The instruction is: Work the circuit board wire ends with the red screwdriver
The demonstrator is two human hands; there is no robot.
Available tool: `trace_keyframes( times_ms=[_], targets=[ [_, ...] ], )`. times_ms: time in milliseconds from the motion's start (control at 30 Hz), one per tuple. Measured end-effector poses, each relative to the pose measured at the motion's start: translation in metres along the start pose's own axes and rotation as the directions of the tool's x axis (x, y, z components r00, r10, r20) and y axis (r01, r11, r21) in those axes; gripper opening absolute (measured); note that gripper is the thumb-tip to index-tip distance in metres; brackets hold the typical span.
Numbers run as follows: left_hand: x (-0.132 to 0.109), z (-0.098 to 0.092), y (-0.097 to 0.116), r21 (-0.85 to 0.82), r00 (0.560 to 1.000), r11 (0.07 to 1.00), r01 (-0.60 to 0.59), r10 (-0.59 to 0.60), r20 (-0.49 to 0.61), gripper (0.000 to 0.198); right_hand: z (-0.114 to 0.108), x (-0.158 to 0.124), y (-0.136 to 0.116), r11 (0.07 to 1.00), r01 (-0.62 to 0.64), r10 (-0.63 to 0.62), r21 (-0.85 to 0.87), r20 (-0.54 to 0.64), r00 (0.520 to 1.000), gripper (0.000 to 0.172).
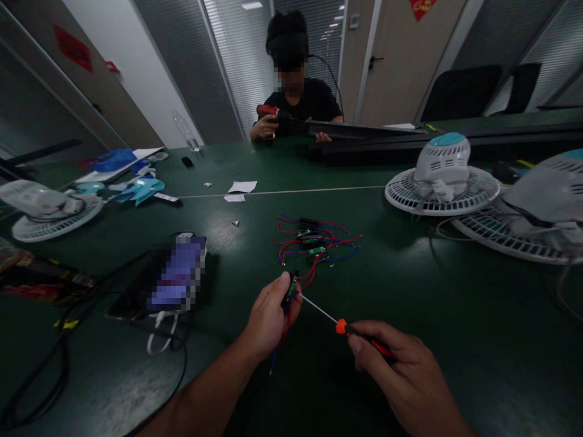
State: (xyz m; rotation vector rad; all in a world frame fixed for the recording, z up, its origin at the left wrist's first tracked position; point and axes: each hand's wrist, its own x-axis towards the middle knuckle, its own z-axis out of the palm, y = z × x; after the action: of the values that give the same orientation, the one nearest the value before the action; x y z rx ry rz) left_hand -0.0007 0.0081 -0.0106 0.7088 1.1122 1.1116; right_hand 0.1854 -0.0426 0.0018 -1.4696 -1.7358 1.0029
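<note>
Between the thumb and fingers of my left hand (272, 318) is a small green circuit board (292, 290) with a black part and red and blue wires. My right hand (401, 367) is closed round the black and orange-red handle of a screwdriver (321, 308). The screwdriver's thin shaft points left, and its tip meets or nearly meets the board; contact is too small to tell. Just beyond my left hand lie several similar circuit boards (316, 250) with red and blue wires, grouped on the green table (218, 376).
White fan housings (441, 173) stand at the right, another fan housing (50, 206) at the left. A phone (175, 273) with cables lies left of my hands. Across the table a person (296, 100) holds a red power drill (268, 110) against a long black bar (355, 129).
</note>
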Motion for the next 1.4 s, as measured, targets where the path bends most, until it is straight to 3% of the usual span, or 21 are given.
trace_keyframes(
  times_ms=[100,367,633,767,933,1033,1167,1400],
  targets=[
    [0.001,-0.002,-0.002,0.033,0.995,0.997,-0.074,0.072,0.069,0.043,-0.001,0.000,-0.001,0.999,-0.030,0.030,0.023,0.034,0.999,0.028],
    [-0.005,-0.005,-0.003,0.274,0.983,0.946,-0.176,0.155,0.094,0.040,-0.022,0.006,-0.007,0.978,-0.175,0.156,0.111,0.166,0.974,0.022],
    [-0.008,0.002,0.000,0.403,0.971,0.884,-0.238,0.209,0.115,0.040,-0.025,-0.001,-0.005,0.952,-0.154,0.164,0.265,-0.014,0.986,0.013],
    [-0.008,0.002,-0.001,0.375,0.972,0.897,-0.233,0.218,0.084,0.041,-0.017,-0.004,0.003,0.859,-0.188,0.240,0.476,-0.051,0.969,0.024],
    [-0.006,0.000,-0.006,0.376,0.965,0.889,-0.260,0.255,0.065,0.041,-0.010,-0.001,0.003,0.717,-0.254,0.330,0.649,0.004,0.944,0.027],
    [-0.006,-0.001,-0.008,0.359,0.962,0.893,-0.270,0.262,0.072,0.039,-0.011,0.001,0.002,0.675,-0.338,0.382,0.656,0.081,0.921,0.037],
    [-0.008,-0.001,-0.005,0.355,0.966,0.898,-0.260,0.239,0.102,0.038,-0.016,0.003,0.005,0.721,-0.462,0.465,0.517,0.134,0.875,0.048],
    [-0.012,0.002,0.002,0.389,0.969,0.888,-0.246,0.213,0.126,0.038,-0.016,0.005,0.004,0.803,-0.419,0.429,0.424,0.078,0.900,0.042]
  ],
)
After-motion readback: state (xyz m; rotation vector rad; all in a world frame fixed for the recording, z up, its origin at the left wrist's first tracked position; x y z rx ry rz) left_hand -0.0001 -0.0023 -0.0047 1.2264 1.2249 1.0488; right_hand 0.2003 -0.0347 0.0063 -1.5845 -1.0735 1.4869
